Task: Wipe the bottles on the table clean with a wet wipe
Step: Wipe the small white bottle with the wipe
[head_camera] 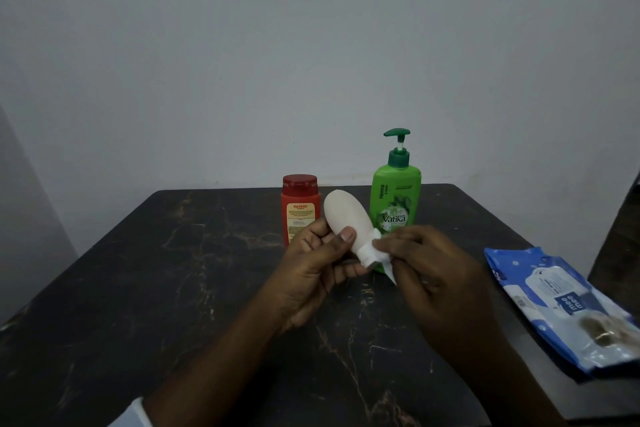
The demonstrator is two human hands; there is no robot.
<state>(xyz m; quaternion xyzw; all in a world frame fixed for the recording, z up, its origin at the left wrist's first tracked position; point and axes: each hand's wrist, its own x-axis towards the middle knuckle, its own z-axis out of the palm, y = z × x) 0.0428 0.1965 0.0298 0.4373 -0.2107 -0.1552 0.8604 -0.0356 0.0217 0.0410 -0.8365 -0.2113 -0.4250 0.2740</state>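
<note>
Your left hand (311,270) has a grip on the white bottle (341,215) above the table (173,288); your right hand (436,270) pinches the wet wipe (369,255) round its neck. Probably light, slippery: hold its middle.

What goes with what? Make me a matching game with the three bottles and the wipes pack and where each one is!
Things:
1. red bottle
2. green pump bottle
3. white bottle
4. wipes pack

Places:
A. standing behind the right hand
B. lying flat at the far right
C. standing behind the left hand
D. held in the left hand, wet wipe on it

Pairs: 1-C, 2-A, 3-D, 4-B
</note>
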